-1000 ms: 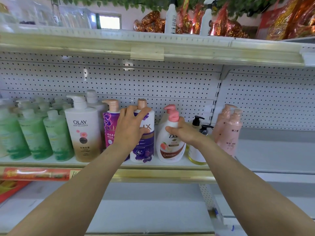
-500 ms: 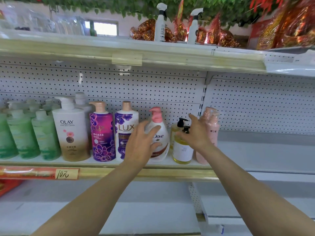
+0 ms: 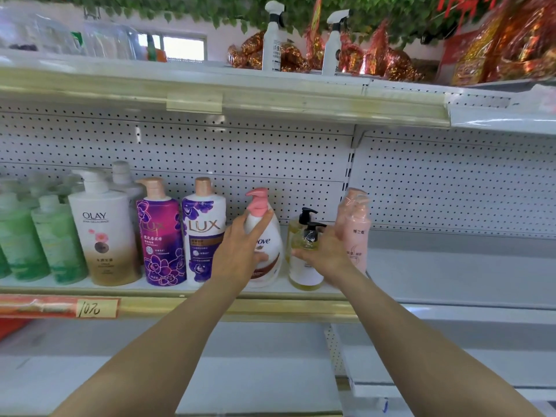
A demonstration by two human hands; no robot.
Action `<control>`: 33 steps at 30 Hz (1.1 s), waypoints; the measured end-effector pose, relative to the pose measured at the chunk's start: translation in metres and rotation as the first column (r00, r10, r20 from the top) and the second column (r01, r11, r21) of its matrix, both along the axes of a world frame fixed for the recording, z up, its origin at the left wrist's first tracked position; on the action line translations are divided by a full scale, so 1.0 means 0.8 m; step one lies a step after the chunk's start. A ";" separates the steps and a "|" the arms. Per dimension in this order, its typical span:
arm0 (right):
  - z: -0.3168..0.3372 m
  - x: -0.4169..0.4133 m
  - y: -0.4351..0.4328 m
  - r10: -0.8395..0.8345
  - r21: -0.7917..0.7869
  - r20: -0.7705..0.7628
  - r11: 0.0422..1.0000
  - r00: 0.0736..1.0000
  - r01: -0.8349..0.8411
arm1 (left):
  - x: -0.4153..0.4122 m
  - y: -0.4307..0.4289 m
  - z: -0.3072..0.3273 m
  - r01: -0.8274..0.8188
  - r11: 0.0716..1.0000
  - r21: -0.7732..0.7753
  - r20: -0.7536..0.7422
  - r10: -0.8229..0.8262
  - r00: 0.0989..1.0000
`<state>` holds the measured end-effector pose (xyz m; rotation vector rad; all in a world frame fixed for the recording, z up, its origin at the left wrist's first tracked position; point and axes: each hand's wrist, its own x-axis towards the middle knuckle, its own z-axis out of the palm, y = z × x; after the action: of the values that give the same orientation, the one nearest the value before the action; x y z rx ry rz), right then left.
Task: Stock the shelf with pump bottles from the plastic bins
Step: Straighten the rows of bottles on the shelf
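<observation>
A row of pump bottles stands on the middle shelf (image 3: pixel 279 307). My left hand (image 3: pixel 240 254) holds the white Dove bottle (image 3: pixel 272 239) with the pink pump, fingers up near its neck and thumb low on its front. My right hand (image 3: pixel 326 255) wraps the clear yellow bottle (image 3: pixel 304 273) with the black pump, thumb across its front; a second black-pump bottle stands right behind it. Two pink bottles (image 3: pixel 356 236) stand just right of that hand. Left of the Dove bottle are a white LUX bottle (image 3: pixel 204 236), a purple LUX bottle (image 3: pixel 159 242) and an Olay bottle (image 3: pixel 102 236). No plastic bin is in view.
Several green bottles (image 3: pixel 57 242) fill the shelf's left end. The bay to the right (image 3: pixel 451 275) shows bare shelf. The upper shelf (image 3: pixel 270 97) overhangs, carrying two white spray bottles (image 3: pixel 272 40) and red-gold packets. A handwritten price tag (image 3: pixel 93 308) sits on the shelf rail.
My left hand left the white LUX bottle and went right onto the Dove bottle. My right hand left the Dove bottle, reached toward the pink bottles, then settled on the yellow bottle.
</observation>
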<state>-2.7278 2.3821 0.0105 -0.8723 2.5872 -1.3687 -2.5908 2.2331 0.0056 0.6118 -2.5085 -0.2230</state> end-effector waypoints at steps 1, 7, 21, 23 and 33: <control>0.000 -0.002 -0.001 0.012 0.003 0.003 1.000 1.000 -0.012 | -0.001 -0.001 0.002 -0.011 1.000 0.004 0.025 0.011 1.000; -0.006 -0.008 -0.007 0.049 0.082 -0.099 0.996 0.994 -0.041 | -0.005 0.000 0.006 -0.033 0.999 -0.016 0.073 0.034 0.997; 0.002 -0.018 -0.013 0.083 0.052 0.070 0.995 0.994 -0.087 | -0.004 -0.002 0.002 -0.002 1.000 -0.020 0.020 0.002 1.000; 0.003 -0.017 -0.014 0.082 0.046 0.071 0.995 0.994 -0.085 | -0.004 -0.002 0.002 -0.004 1.000 -0.026 0.014 0.005 1.000; -0.006 -0.006 -0.013 0.006 0.052 0.002 0.999 1.000 -0.006 | -0.003 -0.003 0.003 -0.001 1.000 -0.009 0.025 0.001 1.000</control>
<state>-2.7323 2.3717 0.0054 -0.8700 2.6044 -1.2933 -2.5934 2.2304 0.0076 0.6160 -2.5322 -0.2053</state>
